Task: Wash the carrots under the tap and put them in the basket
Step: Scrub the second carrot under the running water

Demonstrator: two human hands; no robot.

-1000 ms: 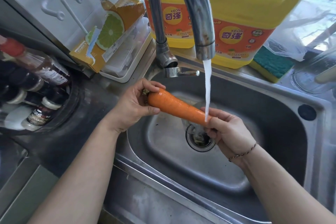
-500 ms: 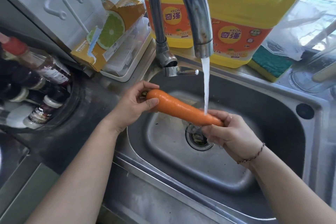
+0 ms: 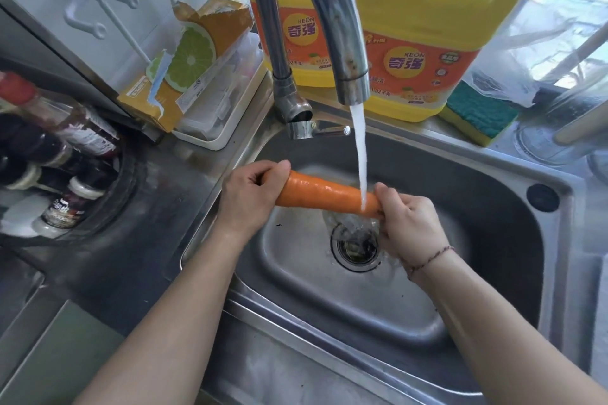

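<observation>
Orange and wet, the carrot point(image 3: 324, 196) lies across the sink point(image 3: 487, 194), held level above the drain point(image 3: 355, 245). Since a second ago the left hand point(image 3: 251, 199) has rolled over the thick end, fingers now wrapped on top of it, and the right hand point(image 3: 406, 219) has closed round the thin tip, so the tap point(image 3: 329, 13) stream strikes just beside that hand. The carrot seems to have been turned, bringing a fresh side under the water. Washing looks mid-way; no basket is in view, so that step remains.
</observation>
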